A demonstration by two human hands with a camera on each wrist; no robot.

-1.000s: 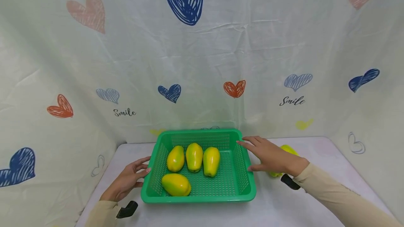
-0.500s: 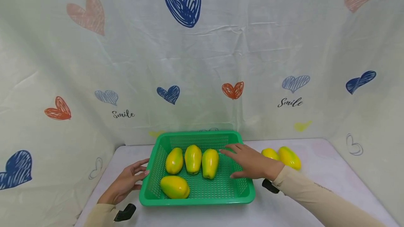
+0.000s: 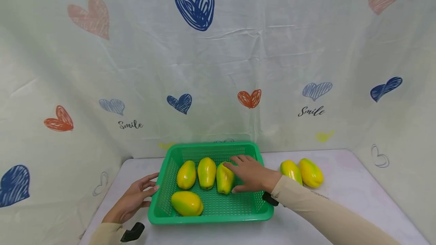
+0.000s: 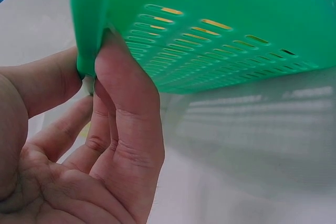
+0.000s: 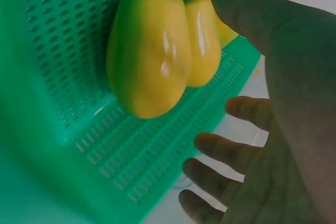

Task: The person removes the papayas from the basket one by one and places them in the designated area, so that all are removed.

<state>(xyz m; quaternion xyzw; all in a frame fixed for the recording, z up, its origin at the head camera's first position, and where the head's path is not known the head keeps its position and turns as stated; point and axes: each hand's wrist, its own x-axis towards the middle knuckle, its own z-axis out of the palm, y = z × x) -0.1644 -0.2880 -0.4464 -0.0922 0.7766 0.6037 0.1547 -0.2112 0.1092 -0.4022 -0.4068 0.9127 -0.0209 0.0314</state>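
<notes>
A green plastic basket (image 3: 211, 219) holds several yellow-green papayas. Three stand in a row: a left one (image 3: 186, 175), a middle one (image 3: 206, 174) and a right papaya (image 3: 224, 180). Another papaya (image 3: 187, 203) lies near the front left corner. At the basket's left side, my left hand (image 3: 133, 199) pinches the rim (image 4: 88, 24) between thumb and fingers, as the left wrist view shows. My right hand (image 3: 253, 175) hovers over the basket beside the right papaya, fingers spread and holding nothing. In the right wrist view that papaya (image 5: 149, 53) sits apart from the extended fingers (image 5: 226, 153).
Two more papayas lie on the white table (image 3: 344, 188) right of the basket: one (image 3: 290, 170) partly behind the right sleeve (image 3: 320, 209), the other (image 3: 311, 173) beside it. A white curtain (image 3: 218, 59) printed with hearts hangs behind the table.
My right hand has moved left from the basket's right rim to above the right papaya. The two papayas on the table have come into fuller view. My left hand stays at the rim.
</notes>
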